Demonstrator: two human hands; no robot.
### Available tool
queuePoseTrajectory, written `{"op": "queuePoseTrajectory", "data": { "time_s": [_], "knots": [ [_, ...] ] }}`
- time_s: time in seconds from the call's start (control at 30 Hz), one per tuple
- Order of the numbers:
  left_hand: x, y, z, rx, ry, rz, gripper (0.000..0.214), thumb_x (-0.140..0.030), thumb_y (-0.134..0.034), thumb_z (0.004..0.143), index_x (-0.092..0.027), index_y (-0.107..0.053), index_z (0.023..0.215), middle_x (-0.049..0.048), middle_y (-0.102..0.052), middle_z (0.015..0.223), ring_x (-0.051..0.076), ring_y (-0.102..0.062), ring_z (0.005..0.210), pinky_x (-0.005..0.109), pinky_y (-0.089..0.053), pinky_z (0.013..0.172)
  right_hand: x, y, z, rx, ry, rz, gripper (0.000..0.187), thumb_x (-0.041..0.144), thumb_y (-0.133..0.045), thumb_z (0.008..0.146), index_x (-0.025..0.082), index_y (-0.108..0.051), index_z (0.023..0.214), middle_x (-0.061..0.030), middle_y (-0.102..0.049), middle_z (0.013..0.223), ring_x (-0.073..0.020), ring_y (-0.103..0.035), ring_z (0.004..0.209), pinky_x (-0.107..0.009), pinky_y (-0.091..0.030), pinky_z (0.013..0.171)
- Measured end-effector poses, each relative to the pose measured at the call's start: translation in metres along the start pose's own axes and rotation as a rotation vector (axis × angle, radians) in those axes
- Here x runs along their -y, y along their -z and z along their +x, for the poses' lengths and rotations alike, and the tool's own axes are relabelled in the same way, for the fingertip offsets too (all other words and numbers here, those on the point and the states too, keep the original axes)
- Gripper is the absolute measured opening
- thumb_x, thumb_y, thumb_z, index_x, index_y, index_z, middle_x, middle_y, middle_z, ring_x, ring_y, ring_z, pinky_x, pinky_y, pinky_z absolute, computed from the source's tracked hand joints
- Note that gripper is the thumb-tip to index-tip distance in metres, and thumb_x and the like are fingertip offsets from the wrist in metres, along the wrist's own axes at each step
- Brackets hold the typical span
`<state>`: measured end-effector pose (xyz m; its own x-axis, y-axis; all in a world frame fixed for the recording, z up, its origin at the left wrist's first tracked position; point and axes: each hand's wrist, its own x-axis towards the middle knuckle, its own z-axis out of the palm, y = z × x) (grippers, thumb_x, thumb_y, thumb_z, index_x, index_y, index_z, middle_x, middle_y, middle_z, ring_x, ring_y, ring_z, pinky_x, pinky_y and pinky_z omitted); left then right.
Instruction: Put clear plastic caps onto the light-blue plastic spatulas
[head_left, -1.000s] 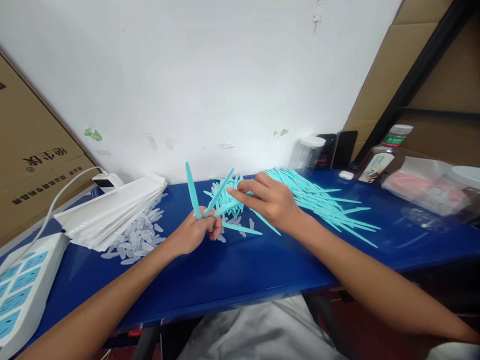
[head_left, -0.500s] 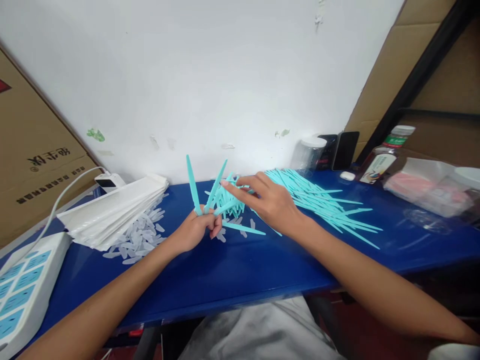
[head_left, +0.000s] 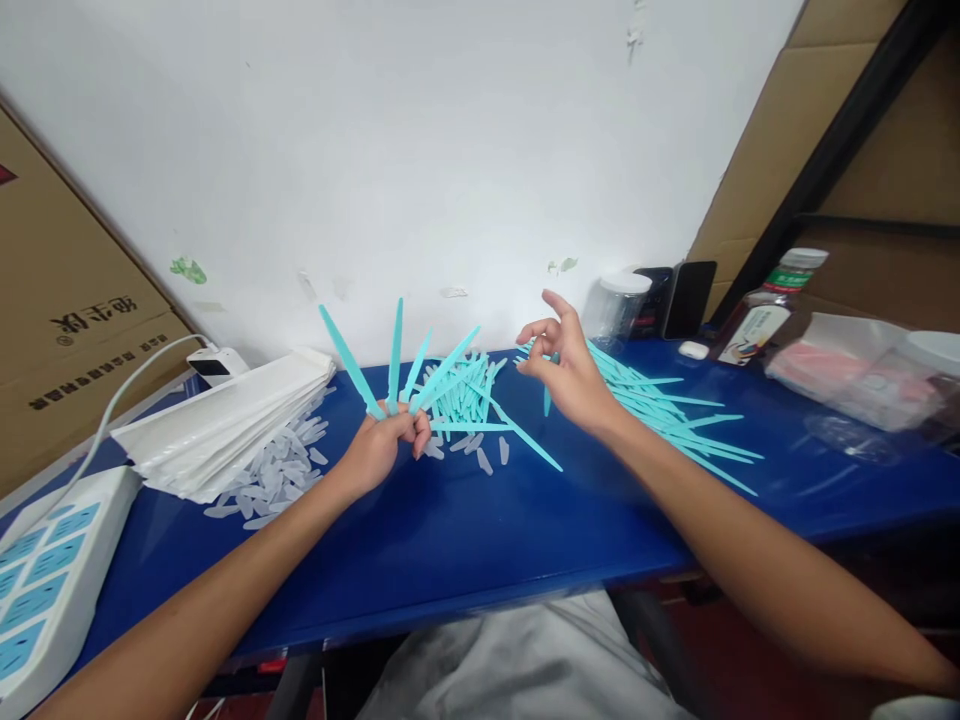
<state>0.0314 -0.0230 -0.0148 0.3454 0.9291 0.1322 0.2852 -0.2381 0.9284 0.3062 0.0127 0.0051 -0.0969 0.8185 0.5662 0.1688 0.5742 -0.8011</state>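
Observation:
My left hand is closed around the lower ends of several slim turquoise plastic sticks, shaped like eyebrow razors, which fan upward. Behind and beside it lies a dense heap of the same razors, with a few small translucent caps in front. My right hand hovers at the near end of a second, longer spread of razors, index finger raised and the others curled. A single turquoise razor shows behind its thumb, pointing down; the grip itself is partly hidden.
White paper sleeves lie on a pile of translucent caps at left, near a power strip. At the right back stand a clear jar, phones, a bottle and a plastic pack on the blue table.
My right hand has moved away from my left, rightward to the longer spread. My left hand has shifted slightly left and up, its razors now fanned wider.

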Motion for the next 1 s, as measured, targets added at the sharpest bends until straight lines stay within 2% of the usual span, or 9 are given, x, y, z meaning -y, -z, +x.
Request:
{"op": "queuePoseTrajectory", "data": {
  "time_s": [0.13, 0.3, 0.47, 0.53, 0.63, 0.73, 0.83, 0.9, 1.0],
  "knots": [
    [0.003, 0.003, 0.0, -0.04, -0.018, 0.015, 0.021, -0.021, -0.046, 0.068, -0.02, -0.056, 0.05, 0.0033, -0.056, 0.056, 0.018, -0.053, 0.064, 0.032, -0.043, 0.065, -0.014, -0.004, 0.005, -0.038, -0.182, 0.144, 0.086, 0.016, -0.064, 0.073, 0.025, -0.031, 0.151, 0.0, -0.059, 0.099, -0.0154, -0.051, 0.074, -0.032, -0.048, 0.069],
    [0.002, 0.006, 0.0, -0.042, -0.042, 0.006, 0.021, -0.021, -0.046, 0.069, -0.02, -0.057, 0.051, 0.0033, -0.057, 0.058, 0.019, -0.055, 0.064, 0.033, -0.045, 0.068, -0.026, -0.01, 0.003, -0.086, -0.257, 0.106, 0.072, 0.022, -0.07, 0.074, 0.019, -0.046, 0.141, 0.0007, -0.065, 0.092, -0.0169, -0.057, 0.08, -0.032, -0.048, 0.075],
    [-0.002, 0.007, 0.0, -0.075, -0.07, 0.0, 0.022, -0.02, -0.046, 0.068, -0.02, -0.055, 0.048, 0.0031, -0.055, 0.055, 0.019, -0.054, 0.061, 0.033, -0.044, 0.068, -0.042, -0.013, -0.002, 0.137, -0.361, -0.113, 0.025, 0.035, -0.064, 0.089, 0.014, -0.071, 0.1, -0.005, -0.071, 0.082, -0.018, -0.06, 0.072, -0.032, -0.047, 0.072],
    [-0.004, 0.008, 0.0, -0.088, -0.07, -0.007, 0.022, -0.019, -0.046, 0.068, -0.02, -0.054, 0.048, 0.0027, -0.055, 0.054, 0.018, -0.053, 0.061, 0.033, -0.044, 0.07, -0.045, -0.011, -0.002, 0.197, -0.314, -0.151, 0.037, 0.045, -0.052, 0.098, 0.015, -0.073, 0.093, -0.0068, -0.073, 0.08, -0.0174, -0.058, 0.065, -0.031, -0.045, 0.067],
    [-0.006, 0.009, -0.001, -0.11, -0.072, -0.011, 0.023, -0.019, -0.046, 0.068, -0.021, -0.053, 0.047, 0.0024, -0.055, 0.055, 0.019, -0.053, 0.061, 0.033, -0.044, 0.071, -0.039, -0.002, 0.001, 0.168, -0.175, -0.281, 0.054, 0.055, -0.037, 0.106, 0.016, -0.074, 0.103, -0.0046, -0.069, 0.07, -0.0182, -0.056, 0.06, -0.032, -0.044, 0.066],
    [-0.008, 0.008, -0.001, -0.143, -0.081, 0.002, 0.022, -0.02, -0.046, 0.067, -0.021, -0.054, 0.046, 0.0024, -0.055, 0.054, 0.018, -0.052, 0.06, 0.033, -0.044, 0.07, -0.022, 0.008, 0.002, 0.203, -0.002, -0.493, 0.055, 0.056, -0.034, 0.109, 0.019, -0.075, 0.106, -0.006, -0.071, 0.079, -0.0228, -0.064, 0.077, -0.034, -0.045, 0.077],
    [-0.008, 0.008, 0.0, -0.181, -0.083, 0.004, 0.022, -0.02, -0.046, 0.066, -0.02, -0.054, 0.046, 0.0024, -0.055, 0.054, 0.018, -0.052, 0.059, 0.032, -0.043, 0.069, 0.0, 0.012, -0.001, 0.28, 0.069, -0.574, 0.06, 0.055, -0.027, 0.111, 0.019, -0.074, 0.102, -0.0086, -0.069, 0.087, -0.0249, -0.064, 0.084, -0.035, -0.044, 0.08],
    [-0.007, 0.008, 0.0, -0.206, -0.082, -0.001, 0.022, -0.02, -0.046, 0.066, -0.02, -0.055, 0.046, 0.0025, -0.056, 0.055, 0.018, -0.053, 0.061, 0.032, -0.044, 0.07, 0.013, 0.012, -0.004, 0.297, 0.139, -0.581, 0.056, 0.05, -0.028, 0.112, 0.019, -0.073, 0.104, -0.009, -0.066, 0.086, -0.0247, -0.063, 0.082, -0.036, -0.044, 0.078],
    [-0.006, 0.009, 0.0, -0.255, -0.091, 0.011, 0.021, -0.021, -0.047, 0.067, -0.02, -0.057, 0.048, 0.003, -0.059, 0.059, 0.019, -0.057, 0.066, 0.032, -0.045, 0.072, 0.023, 0.012, -0.007, 0.334, 0.221, -0.487, 0.034, 0.04, -0.044, 0.108, 0.022, -0.071, 0.121, -0.009, -0.069, 0.098, -0.0245, -0.064, 0.09, -0.036, -0.047, 0.078]
  ]
}}
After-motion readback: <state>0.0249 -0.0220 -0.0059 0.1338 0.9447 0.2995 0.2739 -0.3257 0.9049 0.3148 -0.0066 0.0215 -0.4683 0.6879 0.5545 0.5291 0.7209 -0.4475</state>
